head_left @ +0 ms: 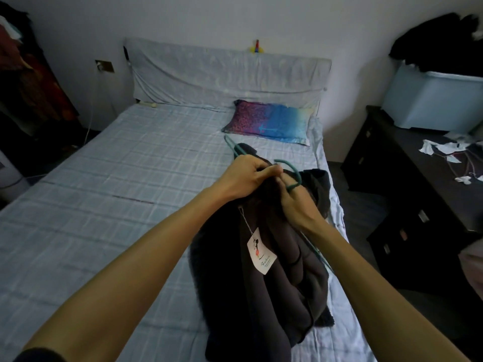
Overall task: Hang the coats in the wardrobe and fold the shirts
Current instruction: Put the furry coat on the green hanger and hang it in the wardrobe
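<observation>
As both hands meet over the collar of the dark grey padded coat [287, 270], which lies heaped on the near right part of the bed with the pale blue checked sheet [117, 178], the teal wire hanger [291, 173] sits partly inside it. The left hand [248, 176] is closed, fingers curled round bunched collar fabric, with one hanger shoulder poking out beyond its knuckles toward the multicoloured pillow [271, 121]. The right hand [300, 205] is closed too, fingers curled at the base of the hook, which arches just above them. The hanger's long axis runs on a diagonal, from far-left by the pillow to near-right, where its other arm shows as a thin teal line below the right wrist, outside the fabric as far as I can tell. The coming move likely turns on that nearer end: the coat's shoulder there looks in need of drawing over it, and the right hand is closer. A white paper swing tag [261, 250] dangles on a string from the collar. Dark hanging garments [23, 82] fill the room's left edge, well apart from the coat.
</observation>
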